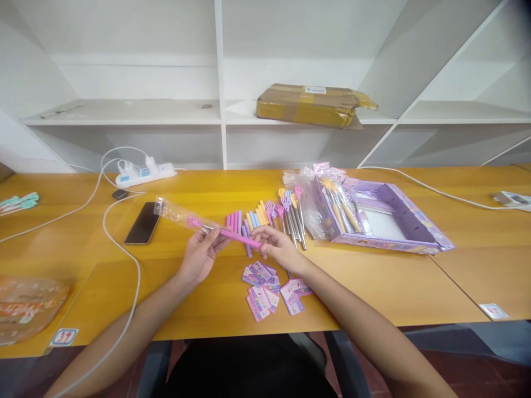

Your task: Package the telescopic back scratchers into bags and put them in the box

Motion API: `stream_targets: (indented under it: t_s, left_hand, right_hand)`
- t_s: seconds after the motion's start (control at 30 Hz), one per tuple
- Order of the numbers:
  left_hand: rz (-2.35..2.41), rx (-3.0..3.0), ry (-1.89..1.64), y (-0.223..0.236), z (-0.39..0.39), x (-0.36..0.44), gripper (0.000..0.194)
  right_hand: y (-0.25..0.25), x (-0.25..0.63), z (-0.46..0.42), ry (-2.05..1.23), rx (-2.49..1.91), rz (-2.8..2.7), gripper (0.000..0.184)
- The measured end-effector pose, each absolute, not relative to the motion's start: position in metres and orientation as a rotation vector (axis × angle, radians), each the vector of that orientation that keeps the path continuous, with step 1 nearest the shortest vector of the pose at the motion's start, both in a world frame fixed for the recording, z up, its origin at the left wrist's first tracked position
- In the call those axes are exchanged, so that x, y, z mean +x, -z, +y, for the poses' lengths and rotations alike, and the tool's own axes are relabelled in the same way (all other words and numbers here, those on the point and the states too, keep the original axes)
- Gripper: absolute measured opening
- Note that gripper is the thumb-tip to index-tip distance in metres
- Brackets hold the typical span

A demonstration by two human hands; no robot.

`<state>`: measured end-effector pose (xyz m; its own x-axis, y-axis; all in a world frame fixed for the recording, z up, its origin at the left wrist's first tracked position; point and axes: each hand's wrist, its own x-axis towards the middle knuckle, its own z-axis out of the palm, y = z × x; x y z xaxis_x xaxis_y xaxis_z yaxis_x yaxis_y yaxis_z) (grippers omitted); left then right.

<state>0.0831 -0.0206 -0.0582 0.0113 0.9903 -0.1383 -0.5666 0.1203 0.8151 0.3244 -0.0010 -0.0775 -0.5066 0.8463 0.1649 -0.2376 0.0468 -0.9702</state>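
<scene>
A back scratcher [238, 238] with a pink handle is held up over the table, slanting down to the right. Its pink hand-shaped head sits inside a clear plastic sleeve [172, 213]. My left hand [199, 255] pinches it near the middle, where handle and sleeve meet. The fingers of my right hand [277, 247] close on the handle's lower end. Behind my hands lie loose coloured handle tubes [233, 221] in pink, purple, blue and yellow. Several metal scratcher rods [292, 221] with coloured hand heads rest beside them. Below are small piles of printed cards [262, 287].
At right, a purple display box [398, 240] contains bagged scratchers [342, 207], with clear plastic bags [309, 213] beside it. Left are a phone [142, 223], a power strip [146, 174], a white cable [135, 265] and an orange bag [31, 309]. A taped carton [307, 105] occupies the shelf.
</scene>
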Motion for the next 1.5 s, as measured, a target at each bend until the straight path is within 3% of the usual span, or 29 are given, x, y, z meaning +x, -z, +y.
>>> stream_targets:
  t_s: [0.23,0.4,0.7,1.23,1.5]
  left_hand:
    - [0.806,0.753,-1.297,0.054,-0.023,0.083,0.035]
    - [0.759,0.751,-1.305,0.051,-0.019,0.082,0.057]
    - [0.802,0.812,-1.412,0.045,-0.018,0.077,0.038]
    - [0.808,0.966,-1.141,0.057,-0.027,0.087,0.043]
    - [0.793,1.082,-0.987,0.065,-0.032,0.089,0.043]
  right_hand:
    - [0.07,0.324,-0.005,-1.588,-0.748,-1.481,0.033]
    - [0.071,0.323,-0.005,-1.544,-0.81,-1.52,0.034]
    - [0.071,0.324,-0.006,-1.44,-0.81,-1.522,0.035]
    - [0.078,0.32,-0.008,-1.52,-0.823,-1.533,0.035]
    - [0.078,0.318,-0.011,-1.239,-0.893,-1.752,0.043]
